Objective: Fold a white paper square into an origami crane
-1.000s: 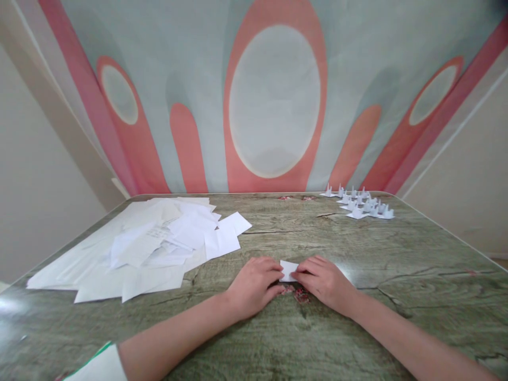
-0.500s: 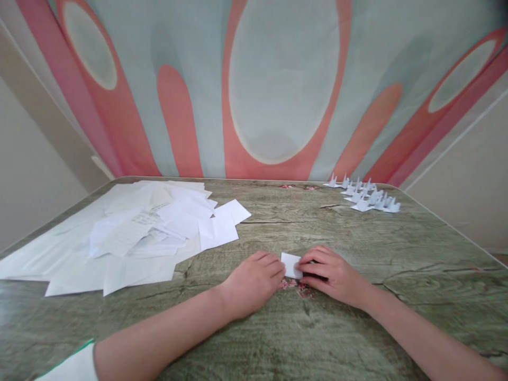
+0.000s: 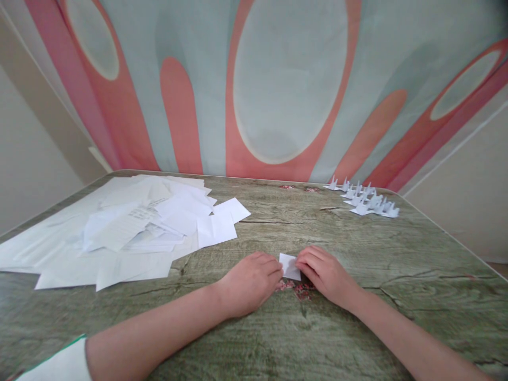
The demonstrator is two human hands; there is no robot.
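Grip: right hand (image 3: 324,273) pinches the small paper (image 3: 290,266) by its right edge; left hand (image 3: 252,280) touches its left edge, pinch unclear. Paper's between them at the desk (image 3: 273,338); even pressure should protect its edges.

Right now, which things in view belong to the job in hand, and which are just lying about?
In hand: small white paper; left hand and right hand, both at its edges.
Lying untouched, any link unclear: paper pile on the left; folded paper figures at the far right.
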